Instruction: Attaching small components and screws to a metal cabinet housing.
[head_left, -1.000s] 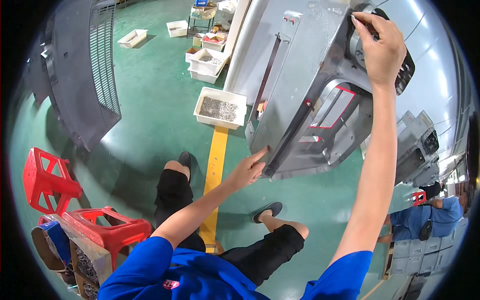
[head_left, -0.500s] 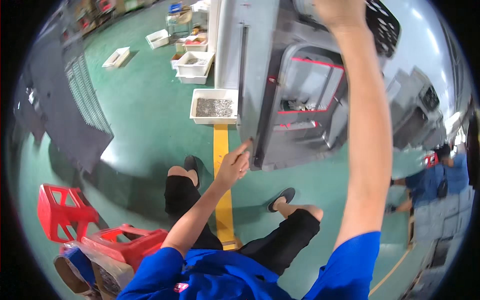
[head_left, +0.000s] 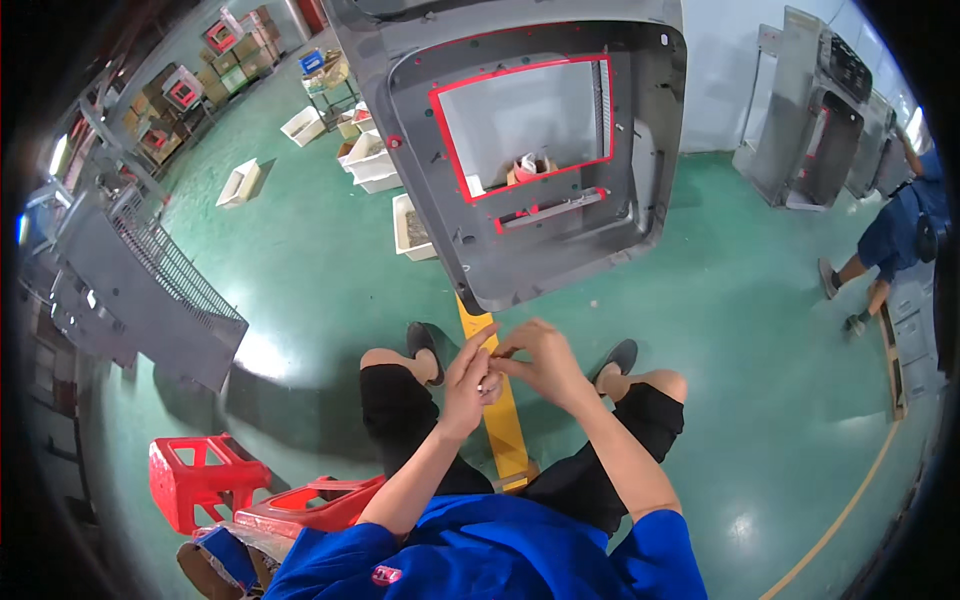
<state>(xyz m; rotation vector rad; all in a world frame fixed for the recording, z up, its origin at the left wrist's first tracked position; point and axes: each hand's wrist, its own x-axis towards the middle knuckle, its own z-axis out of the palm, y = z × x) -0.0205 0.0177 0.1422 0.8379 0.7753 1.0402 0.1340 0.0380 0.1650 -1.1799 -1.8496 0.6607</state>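
My left hand [head_left: 468,388] is in front of my lap with its index finger stretched forward and the other fingers curled in. Against its fingers my right hand [head_left: 547,366] pinches with thumb and fingertips; whatever lies between the two hands is too small to make out. Just beyond them stands a large grey moulded panel [head_left: 560,275] with rounded corners. A rectangular window in it is edged in red [head_left: 612,110], and a grey bar with red ends [head_left: 550,212] runs below that window. Neither hand touches the panel.
White bins [head_left: 412,228] stand left of the panel, one with small metal parts. Red stools [head_left: 205,480] and an open carton [head_left: 215,560] are at my lower left. A perforated grey panel [head_left: 165,300] stands at left. At right another person [head_left: 895,225] bends by stacked parts.
My right hand has come down from the upper part of the panel to meet my left hand. My left hand has drawn away from the panel's lower edge. The view has shifted.
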